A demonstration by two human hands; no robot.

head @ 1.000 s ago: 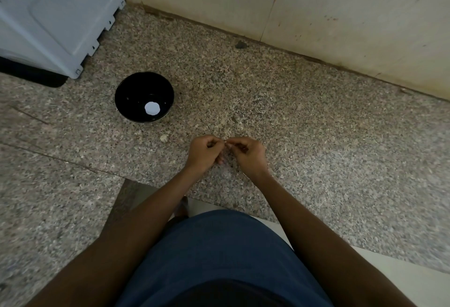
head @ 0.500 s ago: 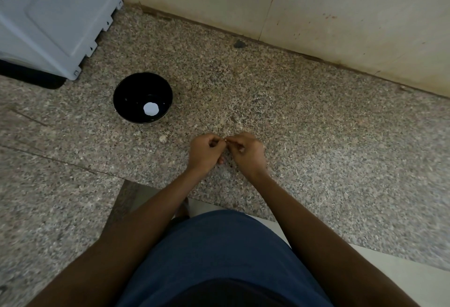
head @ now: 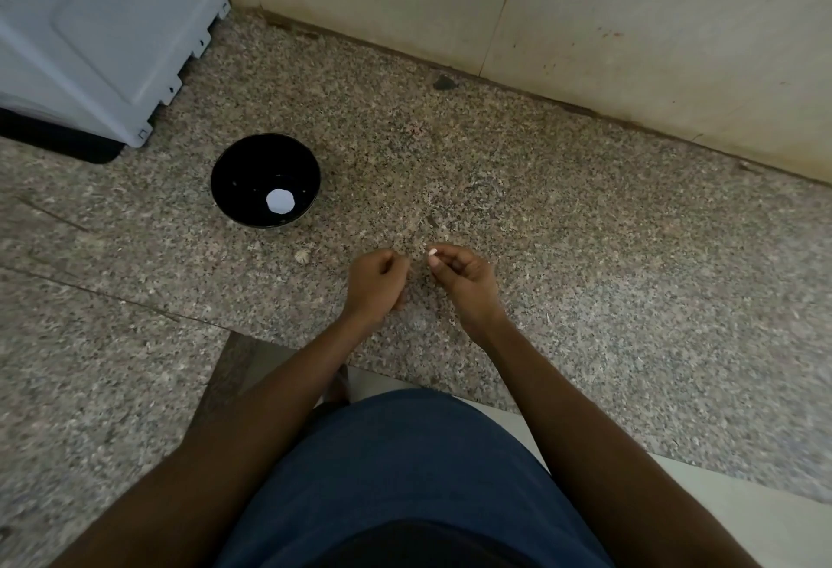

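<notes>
The speckled stone desk point(head: 562, 216) runs up to a pale tiled wall point(head: 585, 27). A big white box point(head: 90, 27) stands at the far left.

A moment ago the two hands were pressed together, fingertip to fingertip. Now they have come apart, with a small gap of bare desk between them. The bowl has not moved.

The right hand point(head: 468, 283) pinches a small white bit point(head: 433, 251) between thumb and finger, just above the desk. The left hand point(head: 378, 281) is curled up. I cannot tell if it holds anything.

Count them: two hands. One black bowl point(head: 238, 171), off to the left of the hands. One white round piece point(head: 280, 201) lies at the bottom of the bowl. One small white bit is in the right hand. One little pale lump point(head: 301, 256) sits on the desk, between the bowl and the left hand.
</notes>
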